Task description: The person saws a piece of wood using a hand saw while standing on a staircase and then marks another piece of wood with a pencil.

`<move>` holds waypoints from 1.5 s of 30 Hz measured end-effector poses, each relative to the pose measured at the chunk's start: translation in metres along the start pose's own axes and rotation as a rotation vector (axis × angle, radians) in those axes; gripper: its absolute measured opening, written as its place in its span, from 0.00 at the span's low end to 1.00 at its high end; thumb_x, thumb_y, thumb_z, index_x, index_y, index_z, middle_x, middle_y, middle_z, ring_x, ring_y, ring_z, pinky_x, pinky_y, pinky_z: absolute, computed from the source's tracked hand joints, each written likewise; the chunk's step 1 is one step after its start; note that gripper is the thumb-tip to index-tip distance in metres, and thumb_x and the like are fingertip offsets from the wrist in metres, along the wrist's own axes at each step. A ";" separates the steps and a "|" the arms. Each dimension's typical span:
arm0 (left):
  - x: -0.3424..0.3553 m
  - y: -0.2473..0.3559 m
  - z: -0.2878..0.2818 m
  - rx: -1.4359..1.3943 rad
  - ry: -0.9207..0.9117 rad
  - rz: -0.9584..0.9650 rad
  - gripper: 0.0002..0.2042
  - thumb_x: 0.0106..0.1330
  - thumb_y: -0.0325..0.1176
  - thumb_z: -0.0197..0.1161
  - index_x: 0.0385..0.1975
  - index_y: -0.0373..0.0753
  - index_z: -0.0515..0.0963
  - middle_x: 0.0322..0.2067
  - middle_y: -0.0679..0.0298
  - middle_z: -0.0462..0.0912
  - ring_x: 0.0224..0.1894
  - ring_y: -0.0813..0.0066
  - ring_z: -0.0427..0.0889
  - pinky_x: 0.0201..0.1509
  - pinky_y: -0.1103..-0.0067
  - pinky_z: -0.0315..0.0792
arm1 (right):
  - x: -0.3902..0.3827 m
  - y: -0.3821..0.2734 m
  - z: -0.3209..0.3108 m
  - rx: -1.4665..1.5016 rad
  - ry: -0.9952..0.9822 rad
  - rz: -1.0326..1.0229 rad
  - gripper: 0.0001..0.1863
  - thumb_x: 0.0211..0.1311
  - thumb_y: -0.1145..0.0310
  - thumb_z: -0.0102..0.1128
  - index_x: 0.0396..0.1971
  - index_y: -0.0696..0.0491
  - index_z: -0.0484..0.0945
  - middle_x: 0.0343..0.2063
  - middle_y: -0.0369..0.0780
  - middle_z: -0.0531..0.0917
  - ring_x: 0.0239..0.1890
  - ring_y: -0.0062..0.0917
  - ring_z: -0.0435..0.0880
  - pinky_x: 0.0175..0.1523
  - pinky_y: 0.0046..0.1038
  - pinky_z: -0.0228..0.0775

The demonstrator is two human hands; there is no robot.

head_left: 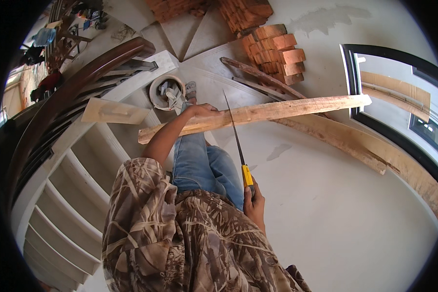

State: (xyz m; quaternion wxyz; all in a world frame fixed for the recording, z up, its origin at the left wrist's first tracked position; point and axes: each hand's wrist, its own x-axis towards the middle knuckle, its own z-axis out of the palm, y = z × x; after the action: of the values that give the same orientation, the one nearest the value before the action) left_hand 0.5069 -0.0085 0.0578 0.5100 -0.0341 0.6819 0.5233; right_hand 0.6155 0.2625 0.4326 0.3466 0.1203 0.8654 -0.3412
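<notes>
A long pale wooden board (301, 107) lies crosswise in front of me, its left end passing under my left forearm. My left hand (203, 111) is closed on the board's upper edge, a little left of the saw. In my right hand (254, 203), lower and to the right, is the yellow-and-black handle of a handsaw (236, 138). Its narrow blade points away from me and crosses the board just right of my left hand. Whether the teeth sit in a cut is too small to tell. My leg in blue jeans (192, 158) is below the board.
A bucket (154, 92) with debris stands beyond my left forearm. Stairs (80, 180) and a dark handrail (78, 80) curve along the left. Brick stacks (277, 53) stand at the far side. More planks (336, 136) lie near the window (354, 87) on the right.
</notes>
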 end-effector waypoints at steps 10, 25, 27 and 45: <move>-0.076 0.067 0.054 0.454 0.528 0.055 0.40 0.48 0.47 0.74 0.60 0.39 0.63 0.47 0.45 0.78 0.50 0.42 0.81 0.50 0.52 0.74 | -0.007 -0.033 -0.016 -0.130 -0.049 0.073 0.24 0.74 0.60 0.52 0.67 0.51 0.69 0.16 0.42 0.78 0.18 0.24 0.76 0.27 0.28 0.67; -0.065 0.059 0.062 0.432 0.514 0.050 0.39 0.45 0.45 0.74 0.58 0.40 0.65 0.45 0.47 0.80 0.48 0.45 0.82 0.51 0.54 0.74 | 0.070 -0.013 0.022 -0.086 0.012 -0.180 0.22 0.75 0.64 0.51 0.62 0.61 0.71 0.19 0.50 0.77 0.20 0.31 0.77 0.28 0.34 0.69; -0.060 0.055 0.061 0.429 0.528 0.051 0.39 0.45 0.45 0.74 0.58 0.40 0.65 0.45 0.47 0.80 0.48 0.45 0.82 0.51 0.54 0.74 | -0.009 -0.020 -0.016 -0.061 -0.054 0.004 0.23 0.75 0.63 0.52 0.66 0.55 0.69 0.28 0.47 0.84 0.28 0.24 0.82 0.37 0.29 0.73; -0.060 0.049 0.034 0.368 0.506 -0.086 0.44 0.45 0.46 0.73 0.62 0.33 0.63 0.47 0.45 0.83 0.52 0.46 0.82 0.54 0.56 0.75 | 0.038 0.053 0.005 0.123 0.191 -0.166 0.24 0.69 0.65 0.59 0.61 0.57 0.72 0.23 0.32 0.73 0.26 0.15 0.69 0.31 0.23 0.63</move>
State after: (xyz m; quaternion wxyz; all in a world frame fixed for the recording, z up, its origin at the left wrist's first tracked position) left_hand 0.5292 0.0094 0.1371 0.3437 -0.0993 0.8682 0.3440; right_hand 0.6142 0.2966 0.3775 0.2250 0.1011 0.8789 -0.4083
